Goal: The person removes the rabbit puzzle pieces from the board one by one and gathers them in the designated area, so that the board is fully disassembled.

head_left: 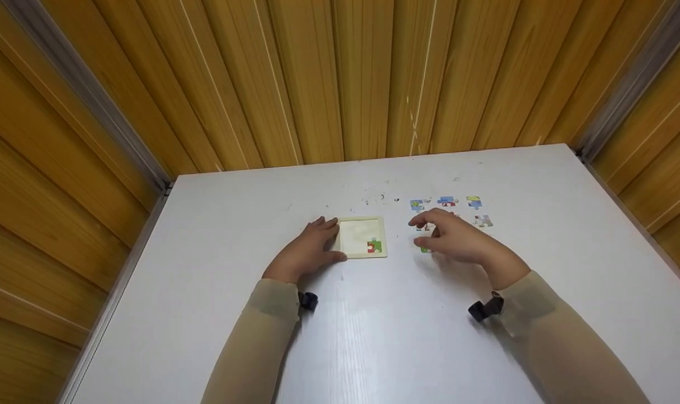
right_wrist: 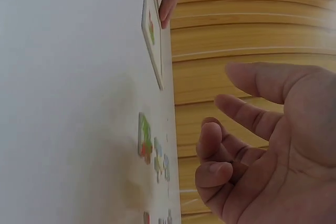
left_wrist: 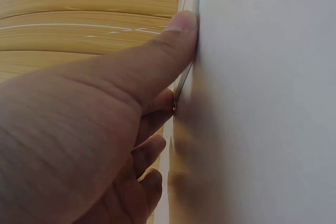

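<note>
On the white worktop (head_left: 373, 314), near its middle, lies a shallow wooden puzzle tray (head_left: 361, 237) with a single green and red piece (head_left: 374, 246) seated in its lower right corner; the other slots are bare. The left hand (head_left: 311, 249) braces the tray's left edge, the thumb along the near side and the fingers (head_left: 324, 223) straight against the far corner. The left wrist view shows the thumb pressed flat to the rim, nothing curled around it.

Just right of the tray, the right hand (head_left: 457, 238) hovers over the loose pieces (head_left: 446, 203), its fingers (right_wrist: 247, 114) loosely bent and spread, holding nothing in the right wrist view. A green piece (head_left: 425, 249) lies directly under the fingertips, and the others sit in rows beyond, apart from one another.

The risks look modest. The hand hides part of the rows from the head camera, so a sweep of the palm could scatter or overlap the pieces beneath it. These pieces lie flat and thin on a smooth surface, so a pinch may slide one away instead of lifting it. The tray is only braced from one side: a push toward the right could shift it and jolt the seated piece loose.
</note>
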Demonstrator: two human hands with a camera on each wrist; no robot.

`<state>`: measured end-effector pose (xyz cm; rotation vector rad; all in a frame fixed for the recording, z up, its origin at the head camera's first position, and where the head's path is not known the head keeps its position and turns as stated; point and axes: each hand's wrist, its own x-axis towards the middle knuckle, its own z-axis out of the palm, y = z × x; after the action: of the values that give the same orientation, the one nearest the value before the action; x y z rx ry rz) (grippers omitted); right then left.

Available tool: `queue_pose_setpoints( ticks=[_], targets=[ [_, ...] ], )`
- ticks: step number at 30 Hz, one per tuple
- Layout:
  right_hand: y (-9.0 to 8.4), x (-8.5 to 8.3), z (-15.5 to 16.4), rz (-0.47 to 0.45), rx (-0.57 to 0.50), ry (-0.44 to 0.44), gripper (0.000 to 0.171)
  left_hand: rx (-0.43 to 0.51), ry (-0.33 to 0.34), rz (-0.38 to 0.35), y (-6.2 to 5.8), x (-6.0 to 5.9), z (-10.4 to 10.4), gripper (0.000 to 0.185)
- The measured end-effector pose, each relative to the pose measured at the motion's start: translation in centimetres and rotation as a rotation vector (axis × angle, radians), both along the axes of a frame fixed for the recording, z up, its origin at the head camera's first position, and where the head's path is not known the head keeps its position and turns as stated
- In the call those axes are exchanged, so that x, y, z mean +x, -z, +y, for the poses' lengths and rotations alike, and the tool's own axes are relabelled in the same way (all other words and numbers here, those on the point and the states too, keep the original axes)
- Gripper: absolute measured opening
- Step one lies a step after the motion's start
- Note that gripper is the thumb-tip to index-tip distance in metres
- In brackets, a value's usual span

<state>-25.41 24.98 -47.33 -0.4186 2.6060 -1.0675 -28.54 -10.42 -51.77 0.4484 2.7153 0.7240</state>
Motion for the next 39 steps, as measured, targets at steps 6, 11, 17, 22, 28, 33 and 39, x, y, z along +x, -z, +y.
queue_pose_setpoints(
  ticks=[6, 11, 17, 22, 28, 33, 39],
  targets=[
    [-1.0, -0.2, -2.5, -0.013, -0.017, -0.016, 0.047, 0.006, 0.009, 0.000, 0.1, -0.1, 0.0, 0.090],
    [-1.8, -0.3, -4.4, 0.006, -0.056, -0.022, 0.043, 0.011, 0.007, 0.003, 0.2, -0.2, -0.1, 0.089],
    [-1.8, -0.1, -6.0, 0.009, -0.127, -0.034, 0.044, 0.003, 0.009, 0.005, 0.3, -0.3, -0.1, 0.089],
    [-0.8, 0.2, -6.8, -0.023, -0.187, -0.020, 0.045, -0.020, 0.032, 0.017, 0.2, -0.3, -0.1, 0.087],
    [0.9, 0.0, -7.8, -0.074, -0.229, 0.010, 0.049, -0.029, 0.016, 0.028, 0.1, -0.3, -0.3, 0.087],
    [2.1, -0.2, -8.1, -0.078, -0.177, 0.055, 0.046, -0.026, 0.018, 0.016, 0.1, -0.2, -0.1, 0.087],
    [3.9, -0.4, -8.9, 0.044, -0.008, 0.040, 0.043, -0.020, 0.018, 0.015, 0.1, -0.2, 0.0, 0.085]
  ],
)
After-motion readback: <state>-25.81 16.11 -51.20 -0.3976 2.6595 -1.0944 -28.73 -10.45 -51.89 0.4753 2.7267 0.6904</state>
